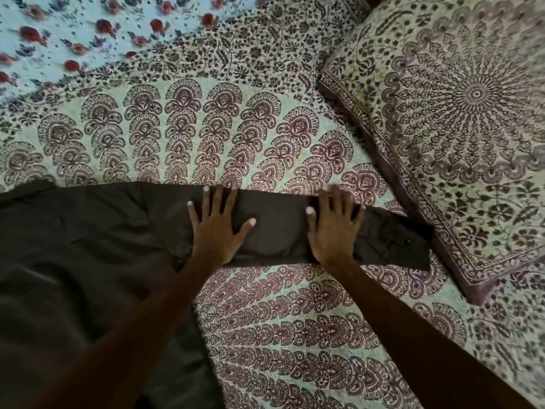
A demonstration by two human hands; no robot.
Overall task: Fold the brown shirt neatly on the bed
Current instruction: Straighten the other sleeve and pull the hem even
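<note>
While the brown shirt (88,246) lies spread at the frame's left on the bed (295,335), we press left hand (216,228) and right hand (331,231) flat, grip open, on its sleeve (392,240) at center right, likely smoothing it before folding.

The dark brown cloth shirt (73,261) runs off the left and bottom edges, so its body and far sleeve go unseen. Both forearms are cut by the bottom edge. The cream paisley-printed pillow (457,128) is clipped at the right edge. The red-flowered pale blue sheet (73,39) (top left) is smeared with blur.
</note>
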